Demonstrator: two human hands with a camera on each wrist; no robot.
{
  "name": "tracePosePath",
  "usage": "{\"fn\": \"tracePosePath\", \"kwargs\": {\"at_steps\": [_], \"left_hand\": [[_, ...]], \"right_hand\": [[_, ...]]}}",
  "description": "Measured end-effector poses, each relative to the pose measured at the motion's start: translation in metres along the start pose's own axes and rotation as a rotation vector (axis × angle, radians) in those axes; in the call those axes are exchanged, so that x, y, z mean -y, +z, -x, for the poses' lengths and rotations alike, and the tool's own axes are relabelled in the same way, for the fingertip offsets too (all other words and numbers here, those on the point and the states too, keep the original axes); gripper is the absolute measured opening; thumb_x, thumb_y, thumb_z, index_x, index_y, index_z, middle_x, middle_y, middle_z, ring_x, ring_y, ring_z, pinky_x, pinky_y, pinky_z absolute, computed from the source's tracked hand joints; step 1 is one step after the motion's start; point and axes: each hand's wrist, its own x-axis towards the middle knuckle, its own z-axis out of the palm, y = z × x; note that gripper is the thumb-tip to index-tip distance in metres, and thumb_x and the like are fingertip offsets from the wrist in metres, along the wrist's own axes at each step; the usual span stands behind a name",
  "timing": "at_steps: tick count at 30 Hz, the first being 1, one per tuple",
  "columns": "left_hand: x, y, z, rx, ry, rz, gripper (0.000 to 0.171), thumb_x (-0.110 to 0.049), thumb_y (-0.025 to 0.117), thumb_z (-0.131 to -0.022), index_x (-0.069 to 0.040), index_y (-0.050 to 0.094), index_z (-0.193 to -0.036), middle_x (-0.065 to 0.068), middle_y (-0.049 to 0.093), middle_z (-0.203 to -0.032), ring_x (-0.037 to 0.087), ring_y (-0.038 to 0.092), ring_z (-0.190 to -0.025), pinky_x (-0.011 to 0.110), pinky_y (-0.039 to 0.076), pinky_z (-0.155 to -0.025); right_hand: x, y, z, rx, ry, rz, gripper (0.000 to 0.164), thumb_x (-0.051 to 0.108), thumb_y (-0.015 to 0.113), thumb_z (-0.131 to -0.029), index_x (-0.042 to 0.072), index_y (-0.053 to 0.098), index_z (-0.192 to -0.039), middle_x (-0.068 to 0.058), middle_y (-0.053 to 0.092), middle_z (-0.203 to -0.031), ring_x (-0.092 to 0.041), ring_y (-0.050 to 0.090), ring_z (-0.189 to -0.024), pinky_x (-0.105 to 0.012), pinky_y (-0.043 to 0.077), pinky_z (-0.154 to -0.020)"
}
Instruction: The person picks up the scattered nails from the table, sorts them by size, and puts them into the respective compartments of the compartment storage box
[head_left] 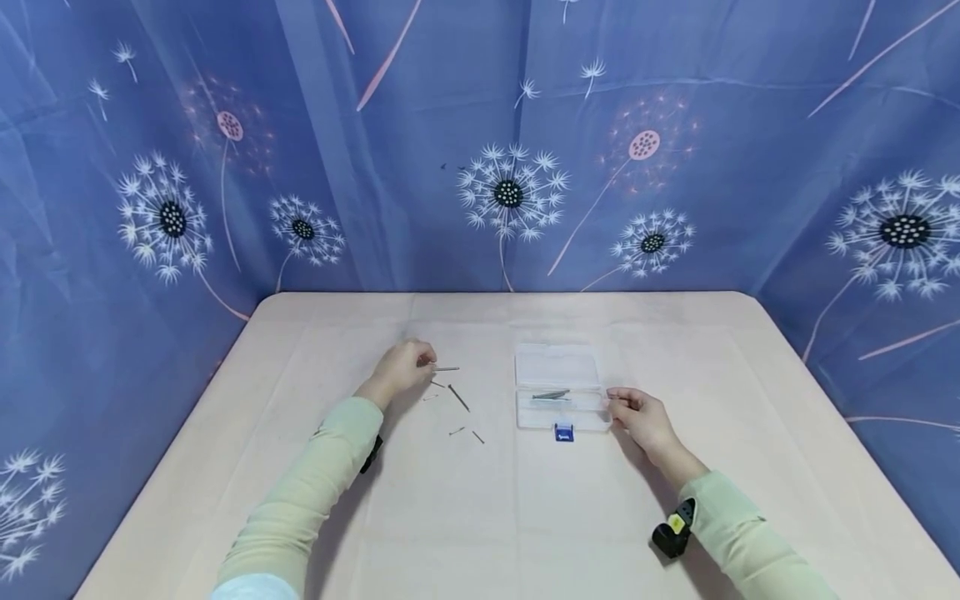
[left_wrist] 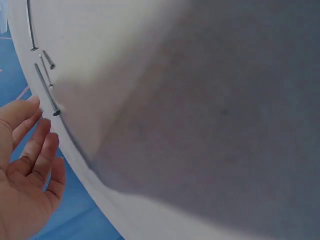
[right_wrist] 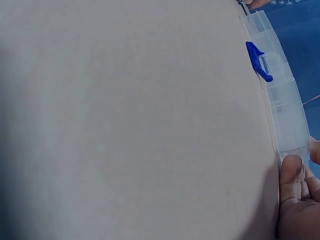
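Toward the left of the pale counter [head_left: 450, 517], the left hand [head_left: 400, 368] curves its fingers loosely just beside a metal screw [head_left: 448, 368]; other slender screws [head_left: 459, 398] lie scattered nearby. Rightward, a rectangular box [head_left: 538, 416] of clear plastic lies open, with grey fasteners [head_left: 551, 395] in its far compartment and a blue latch [head_left: 564, 432] at front. The right hand [head_left: 647, 423] pinches its right end.

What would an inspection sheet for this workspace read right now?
Surface: pale table, faintly creased.
Job's things: clear case, lid laid back, blue latch at the front; screws in its rear compartment, loose screws to its left.
Clutter: nothing seen.
Left hand: fingertips beside one loose screw; grip unclear.
Right hand: holds the case's right end.
Cables: nothing seen.
Surroundings: blue dandelion-print curtain behind and at both sides; black device at each wrist.
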Motion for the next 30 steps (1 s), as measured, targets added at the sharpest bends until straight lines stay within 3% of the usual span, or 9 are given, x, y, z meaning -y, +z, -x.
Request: {"fn": "tracePosePath", "kwargs": {"at_steps": [2,7,22,30], "left_hand": [[0.003,0.002,0.0,0.001,0.003,-0.01,0.003,-0.007,0.067,-0.084,-0.004,0.067,-0.084,0.012,0.065,-0.09,0.026,0.06,-0.087,0.042,0.049,-0.084],[0.007,0.006,0.0,-0.006,-0.038,-0.015,0.009,-0.007,0.066,-0.085,-0.006,0.063,-0.076,0.007,0.059,-0.08,0.02,0.053,-0.078,0.037,0.047,-0.075],[0.005,0.014,0.001,0.025,-0.042,-0.107,0.009,-0.006,0.05,-0.095,0.0,0.057,-0.093,0.012,0.058,-0.09,0.027,0.057,-0.089,0.039,0.05,-0.082],[0.003,0.01,0.003,-0.055,-0.119,-0.061,0.008,-0.008,0.049,-0.096,-0.002,0.055,-0.096,0.012,0.064,-0.09,0.025,0.062,-0.083,0.039,0.053,-0.079]], "right_hand": [[0.0,0.0,0.0,-0.002,0.003,-0.001,0.038,0.01,0.055,-0.094,-0.01,0.05,-0.126,-0.003,0.058,-0.094,-0.001,0.052,-0.074,-0.013,0.05,-0.065],[0.0,0.0,-0.002,0.0,-0.01,-0.004,0.039,0.011,0.055,-0.094,-0.01,0.05,-0.126,-0.004,0.059,-0.097,-0.001,0.052,-0.076,-0.013,0.05,-0.066],[0.001,0.0,0.0,-0.008,-0.021,-0.024,0.038,0.008,0.055,-0.093,-0.013,0.05,-0.125,-0.005,0.059,-0.096,0.001,0.051,-0.074,-0.013,0.049,-0.065],[0.002,0.0,0.0,-0.003,-0.019,-0.021,0.039,0.009,0.055,-0.094,-0.013,0.049,-0.126,-0.005,0.059,-0.097,0.0,0.051,-0.075,-0.013,0.05,-0.065]]}}
